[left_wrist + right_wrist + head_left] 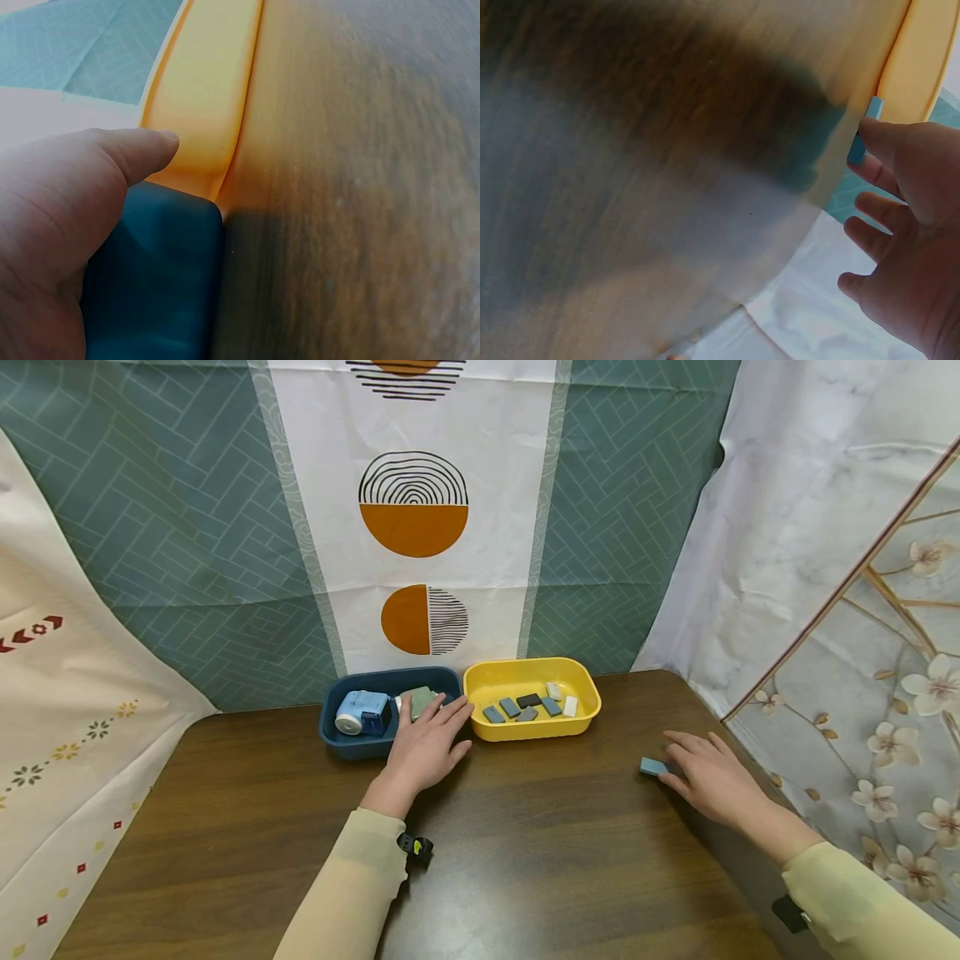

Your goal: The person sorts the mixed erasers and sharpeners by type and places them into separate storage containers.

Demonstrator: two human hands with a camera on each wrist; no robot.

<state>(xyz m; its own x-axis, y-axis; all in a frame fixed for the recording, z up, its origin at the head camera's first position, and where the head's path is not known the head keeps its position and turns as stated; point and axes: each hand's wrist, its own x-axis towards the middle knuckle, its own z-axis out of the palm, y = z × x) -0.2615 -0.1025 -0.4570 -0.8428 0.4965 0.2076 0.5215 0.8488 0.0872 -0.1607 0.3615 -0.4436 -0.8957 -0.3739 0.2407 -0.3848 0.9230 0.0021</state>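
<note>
The brown worktop (525,860) is the biggest thing here, and two tubs sit side by side at its far edge. The blue tub (337,739) is just left of the yellow tub (585,714), and they touch. The left hand (423,747) lies flat on the near rim of the blue tub, fingers straight and a little spread, holding nothing. Its fingertips reach almost to the yellow tub. The right hand (712,777) rests on the worktop, well to the right of the yellow tub and nearer the person. Its fingers are open and loose, and one fingertip touches a small blue block (652,767) that lies flat on the wood.

I think the block is about to be picked up. To do it well, pinch the block by its two long sides with thumb and finger, then lift it straight up. It is thin, so it could slip or slide away if pushed.

Inside the blue tub there is a little blue and white machine (362,712) and a pale green piece (417,700). The yellow tub holds many small tiles (528,706), grey, blue, black and white. Its high rim is in the way, so lift over it, not into it
</note>
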